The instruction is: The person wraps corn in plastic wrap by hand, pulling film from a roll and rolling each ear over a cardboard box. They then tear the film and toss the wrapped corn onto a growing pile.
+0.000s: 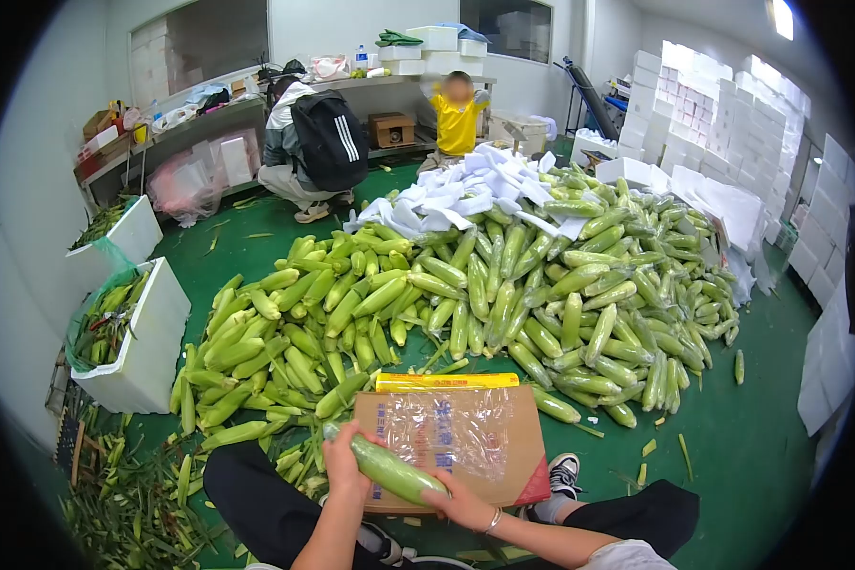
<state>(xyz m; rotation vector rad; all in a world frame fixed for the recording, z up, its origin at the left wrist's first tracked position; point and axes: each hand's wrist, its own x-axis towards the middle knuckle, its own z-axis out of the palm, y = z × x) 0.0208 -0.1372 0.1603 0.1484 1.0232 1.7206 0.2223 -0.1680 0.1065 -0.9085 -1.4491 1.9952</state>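
Observation:
An ear of corn [389, 469] in its green husk, with a shiny film look, lies slantwise between my hands over a cardboard box [520, 446]. My left hand [349, 456] is closed round its upper left end. My right hand [458, 499] grips the lower right end. Clear plastic film [446, 429] is spread on the box top. Along the box's far edge lies a yellow film carton [446, 382].
Unwrapped corn [304, 351] is heaped ahead left, wrapped corn [627, 323] ahead right, with white sheets [465, 190] on top. Husk scraps [133, 503] and a foam box [161, 332] are at left. Two people [299, 142] [457, 122] are farther back.

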